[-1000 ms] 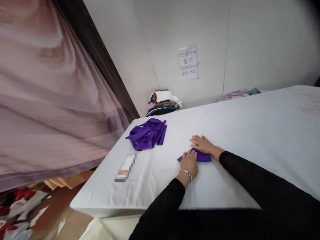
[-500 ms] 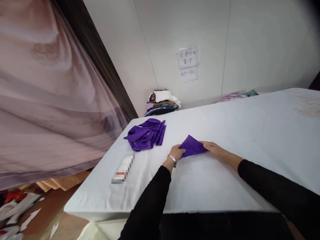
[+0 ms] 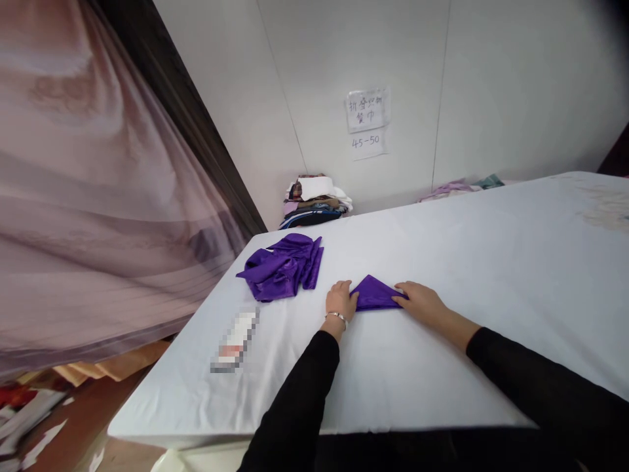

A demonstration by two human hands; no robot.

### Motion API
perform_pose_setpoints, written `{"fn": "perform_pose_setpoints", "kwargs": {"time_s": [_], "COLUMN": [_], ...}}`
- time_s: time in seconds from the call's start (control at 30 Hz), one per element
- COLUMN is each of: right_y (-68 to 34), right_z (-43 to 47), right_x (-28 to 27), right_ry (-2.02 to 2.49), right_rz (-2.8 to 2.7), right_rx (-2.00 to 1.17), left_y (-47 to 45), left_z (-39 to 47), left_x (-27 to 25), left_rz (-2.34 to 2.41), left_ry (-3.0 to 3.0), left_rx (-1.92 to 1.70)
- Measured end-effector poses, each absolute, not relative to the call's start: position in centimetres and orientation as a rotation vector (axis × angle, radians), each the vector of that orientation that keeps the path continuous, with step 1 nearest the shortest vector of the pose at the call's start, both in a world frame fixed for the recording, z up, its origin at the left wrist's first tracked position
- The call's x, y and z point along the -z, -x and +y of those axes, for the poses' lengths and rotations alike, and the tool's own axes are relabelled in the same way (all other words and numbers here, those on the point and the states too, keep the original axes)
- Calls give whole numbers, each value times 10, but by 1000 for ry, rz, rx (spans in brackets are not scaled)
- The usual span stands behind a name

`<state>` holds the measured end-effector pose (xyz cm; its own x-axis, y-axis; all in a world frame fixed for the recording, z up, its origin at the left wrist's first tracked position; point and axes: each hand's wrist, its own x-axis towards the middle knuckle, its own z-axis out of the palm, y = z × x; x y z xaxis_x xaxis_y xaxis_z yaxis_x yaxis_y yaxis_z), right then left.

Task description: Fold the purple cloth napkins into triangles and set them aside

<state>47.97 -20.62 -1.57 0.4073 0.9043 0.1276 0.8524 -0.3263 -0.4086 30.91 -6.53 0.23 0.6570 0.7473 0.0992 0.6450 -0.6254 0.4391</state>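
A purple cloth napkin (image 3: pixel 375 295), folded into a triangle, lies on the white-covered table with its point away from me. My left hand (image 3: pixel 341 301), with a silver bracelet at the wrist, grips the left corner between thumb and fingers. At the right corner my right hand (image 3: pixel 419 300) pinches the cloth, thumb on the near side. Further left rests a loose heap of purple napkins (image 3: pixel 287 265), apart from both hands.
The white tablecloth (image 3: pixel 472 262) covers the table. A blurred-out flat object (image 3: pixel 236 341) lies at left. Folded clothes (image 3: pixel 317 202) are stacked by the wall, more fabric (image 3: pixel 449 190) further right. A pink curtain (image 3: pixel 98 196) hangs at left; paper signs (image 3: pixel 368 121) are on the wall.
Both hands have lowered the folded napkin onto the table. Its triangle now lies flatter, with the long edge facing me. The view has shifted slightly.
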Motion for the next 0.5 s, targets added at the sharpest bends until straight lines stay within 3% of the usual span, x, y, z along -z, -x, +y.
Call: {"fn": "perform_pose_setpoints", "kwargs": {"time_s": [0.2, 0.37, 0.5], "right_y": [-480, -454, -427], "right_z": [-210, -191, -156], "right_x": [10, -7, -11], "right_ry": [2250, 1959, 1873], "right_rz": [-1531, -1845, -2017], "right_rx": [-115, 33, -115], "left_y": [-320, -325, -325], "left_z": [-79, -76, -74], "left_x": [11, 23, 28], "left_rz": [701, 691, 678], "left_ry": [-2901, -2980, -3092], "left_rx": [-162, 30, 65]}}
